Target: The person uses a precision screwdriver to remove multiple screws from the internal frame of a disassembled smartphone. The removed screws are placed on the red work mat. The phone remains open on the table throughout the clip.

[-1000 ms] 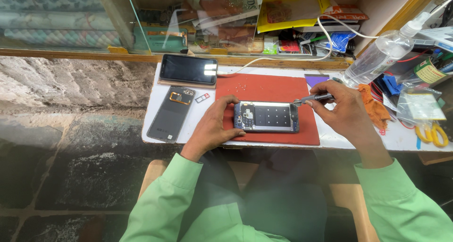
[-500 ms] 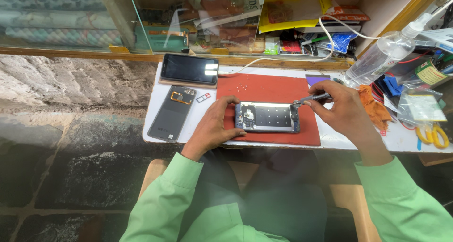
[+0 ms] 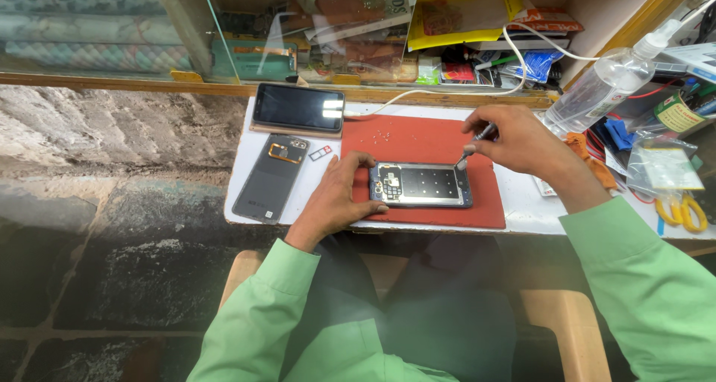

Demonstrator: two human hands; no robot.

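- Opened phone (image 3: 421,185) lies flat, back off, on the red mat (image 3: 492,203) near the front edge of the white table (image 3: 522,196).
- Left hand (image 3: 335,196) rests palm-down on the mat, fingertips pressing the phone's left end and near edge; not closed round anything, just steadying.
- Right hand (image 3: 522,140) pinches a thin screwdriver (image 3: 471,145), fingers closed on the handle, tip down at the phone's upper right corner.
- Change vs a second ago: phone and left hand look about the same; the right hand has risen and the tool stands steeper, with the tip at the same corner. Judged: work at that corner goes on, no part lifted off yet.
- Camera view also shifts a little; table layout unchanged.
- Small screws (image 3: 382,135) sit loose on the mat behind the phone.
- Left of mat: removed back cover (image 3: 270,177), small card tray (image 3: 319,152), a tablet (image 3: 298,108) behind them.
- Right side: clear spray bottle (image 3: 600,87), yellow scissors (image 3: 680,210), plastic bags and clutter.
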